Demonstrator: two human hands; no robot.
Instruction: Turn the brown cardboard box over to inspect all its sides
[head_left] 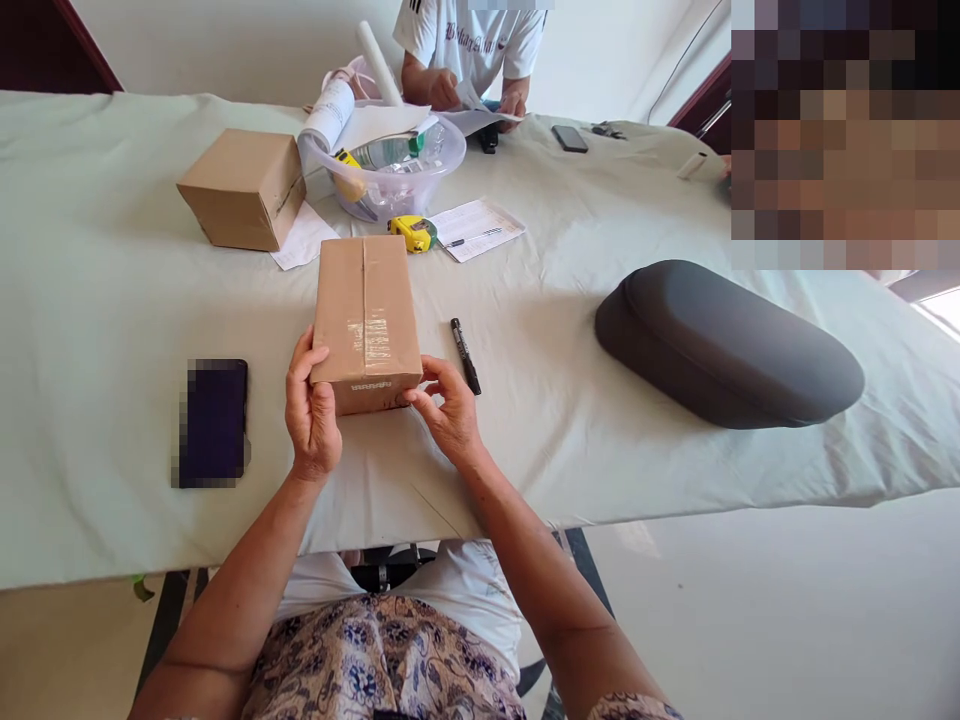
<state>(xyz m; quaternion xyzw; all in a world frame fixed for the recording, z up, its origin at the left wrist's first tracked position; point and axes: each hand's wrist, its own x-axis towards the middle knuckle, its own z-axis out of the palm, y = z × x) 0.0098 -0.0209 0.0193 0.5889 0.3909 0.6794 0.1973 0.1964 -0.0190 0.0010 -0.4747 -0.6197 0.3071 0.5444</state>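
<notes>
A taped brown cardboard box (366, 315) lies lengthwise on the cloth-covered table (112, 300) in front of me. My left hand (311, 415) grips its near left corner, thumb on the top face. My right hand (448, 405) touches the near right corner with its fingertips. A black marker (465, 355) lies just right of the box, beside my right hand. A dark phone (214, 420) lies to the left of my left hand.
A second cardboard box (244, 188) sits at the back left. A clear plastic bowl (394, 165) holds a bottle and tools; a yellow tape measure (412, 233) and a form (480, 228) lie near it. A grey padded case (727, 340) sits right. Another person (469, 50) handles papers opposite.
</notes>
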